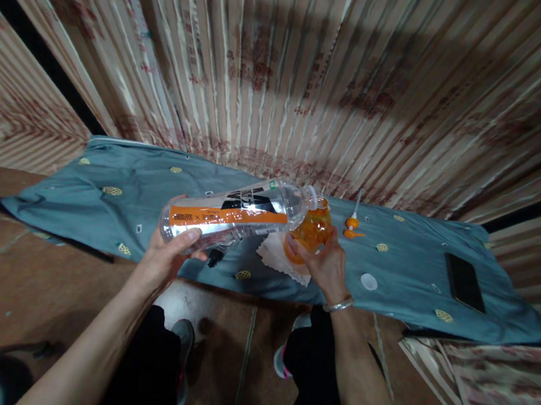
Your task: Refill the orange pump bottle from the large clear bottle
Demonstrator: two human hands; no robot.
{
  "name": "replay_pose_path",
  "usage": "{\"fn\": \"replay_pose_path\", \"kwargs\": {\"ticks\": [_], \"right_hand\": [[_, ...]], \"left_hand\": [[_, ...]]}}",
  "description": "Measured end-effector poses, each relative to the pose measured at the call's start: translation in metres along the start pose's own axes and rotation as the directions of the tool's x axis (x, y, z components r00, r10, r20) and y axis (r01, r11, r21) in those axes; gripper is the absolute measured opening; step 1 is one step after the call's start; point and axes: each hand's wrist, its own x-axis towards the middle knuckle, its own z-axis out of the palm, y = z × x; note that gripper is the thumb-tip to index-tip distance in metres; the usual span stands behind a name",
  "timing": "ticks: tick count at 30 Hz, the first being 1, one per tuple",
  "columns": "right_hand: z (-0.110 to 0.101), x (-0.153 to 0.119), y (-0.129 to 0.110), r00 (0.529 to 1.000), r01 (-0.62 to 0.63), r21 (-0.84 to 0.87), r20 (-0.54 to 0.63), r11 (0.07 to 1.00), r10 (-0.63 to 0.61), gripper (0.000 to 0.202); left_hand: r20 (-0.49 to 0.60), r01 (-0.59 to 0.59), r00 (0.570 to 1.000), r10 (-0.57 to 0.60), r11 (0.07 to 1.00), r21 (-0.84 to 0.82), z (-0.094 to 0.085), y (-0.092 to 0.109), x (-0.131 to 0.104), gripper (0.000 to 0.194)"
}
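My left hand (173, 253) is wrapped round the base of a large clear plastic bottle (250, 208) with an orange, white and black label. The bottle is tipped to the right, its mouth at the top of an orange see-through bottle (312, 231). Around that orange bottle my right hand (326, 265) is closed, holding it slightly tilted over a white cloth (274, 253). Whether liquid is flowing between the two cannot be made out. Right of them lies an orange pump head (352, 226) with a pale tube, and nearer me a round white cap (368, 281).
A blue-green cloth with yellow prints covers the narrow table (414, 273). A dark phone (465, 282) rests at its right end. A small black object (215, 258) sits below the large bottle. Striped curtains (287, 66) hang behind, with black frame bars (42, 50) at the sides.
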Motion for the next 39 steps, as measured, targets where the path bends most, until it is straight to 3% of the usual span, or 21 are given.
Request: {"fn": "replay_pose_path", "kwargs": {"ticks": [14,39], "right_hand": [[0.0001,-0.0002,-0.0019,1.0,-0.013,0.01,-0.005,1.0,0.013,0.07],[-0.0042,0.0009,-0.0022,1.0,-0.004,0.007,0.03,1.0,0.004,0.068]], "left_hand": [[0.046,-0.039,0.998,0.038,0.999,0.026,0.0005,0.0014,-0.001,0.083],[0.067,-0.034,0.997,0.034,0.999,-0.015,0.002,0.002,-0.0005,0.103]]}}
